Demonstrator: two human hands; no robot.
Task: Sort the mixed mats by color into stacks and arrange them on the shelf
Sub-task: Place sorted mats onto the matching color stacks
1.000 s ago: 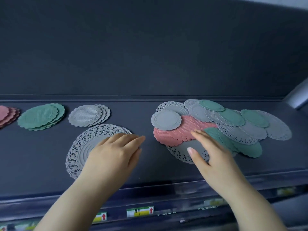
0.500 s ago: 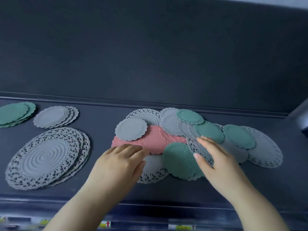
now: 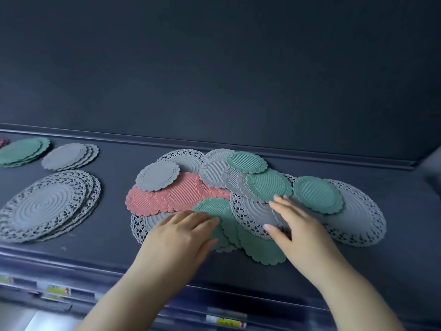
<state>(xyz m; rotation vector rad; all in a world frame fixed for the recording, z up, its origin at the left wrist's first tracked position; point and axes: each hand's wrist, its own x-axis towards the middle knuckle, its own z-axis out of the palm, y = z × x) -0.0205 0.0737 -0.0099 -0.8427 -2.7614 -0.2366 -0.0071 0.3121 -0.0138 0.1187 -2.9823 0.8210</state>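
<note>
Shelving (image 3: 114, 247) in dark blue-grey runs across in front of the person, with a plain dark back wall (image 3: 214, 68) behind it. Right of the middle sprawls the mixed pile (image 3: 214, 177), its mats overlapping every which way: pink ribbed mats (image 3: 152, 201) fanned at the left, a small grey scalloped mat (image 3: 157, 176) lying on top of them, and green mats (image 3: 269, 188) towards the back and right. A wide grey lace mat (image 3: 353, 220) forms the pile's right end.

The left hand (image 3: 181, 235) lies palm down at the near edge of the pile, fingers straight and close together. Its fingertips rest on a green scalloped mat (image 3: 212, 206), gripping nothing. The right hand (image 3: 298, 232) is just beside it, also palm down, fingers straight and slightly spread over a big grey lace doily (image 3: 253, 211). Its thumb reaches out to the left across the doily's lace rim, and nothing is pinched as far as I can see.

Well apart at the left sit the sorted stacks: a green stack (image 3: 22, 151), a small grey stack (image 3: 69, 156) just beside it, and a large grey lace stack (image 3: 45, 206) nearer the front. A sliver of pink (image 3: 3, 142) shows at the frame's left edge. Yellow label strips (image 3: 225, 324), blurred, line the front rail below.
</note>
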